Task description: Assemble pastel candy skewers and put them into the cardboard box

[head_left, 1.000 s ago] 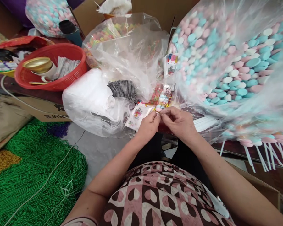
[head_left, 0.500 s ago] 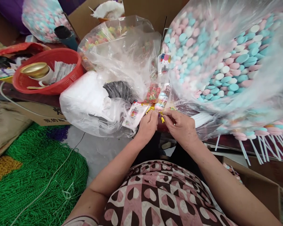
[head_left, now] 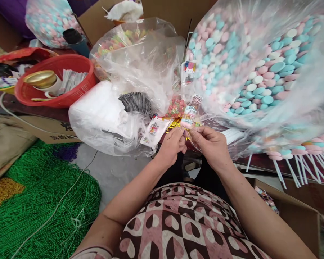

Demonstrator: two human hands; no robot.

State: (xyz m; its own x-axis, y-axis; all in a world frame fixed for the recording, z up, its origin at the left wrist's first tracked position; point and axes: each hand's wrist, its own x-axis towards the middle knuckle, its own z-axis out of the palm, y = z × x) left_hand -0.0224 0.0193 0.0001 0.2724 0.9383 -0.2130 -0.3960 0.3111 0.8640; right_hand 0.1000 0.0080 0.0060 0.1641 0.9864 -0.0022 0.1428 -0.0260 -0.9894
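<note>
A small clear printed candy bag (head_left: pixel 191 110) with pink and white sweets inside points away from me, its gathered neck at my fingertips. My left hand (head_left: pixel 173 144) is closed in a pinch on that neck. Close beside it, my right hand (head_left: pixel 212 144) pinches a gold twist tie (head_left: pixel 188 131) at the neck; the fingers partly hide it. More gold twist ties (head_left: pixel 175 124) lie just beyond my left hand. Flat printed bags (head_left: pixel 156 127) are to the left, and a small heap of red gummy candies (head_left: pixel 176 106) lies behind.
A big clear bag of pastel marshmallows (head_left: pixel 259 82) fills the right, with marshmallow sticks (head_left: pixel 302 154) at the table edge. A bag of coloured gummies (head_left: pixel 137 46), a white plastic bundle (head_left: pixel 97 111) and a red basket (head_left: pixel 78 86) stand left. Green cord (head_left: pixel 56 187) is piled low left.
The candy bag has tilted and shifted slightly right. Both hands have moved a little with it, and the gold tie sits more hidden between my fingers, uncovering more loose ties.
</note>
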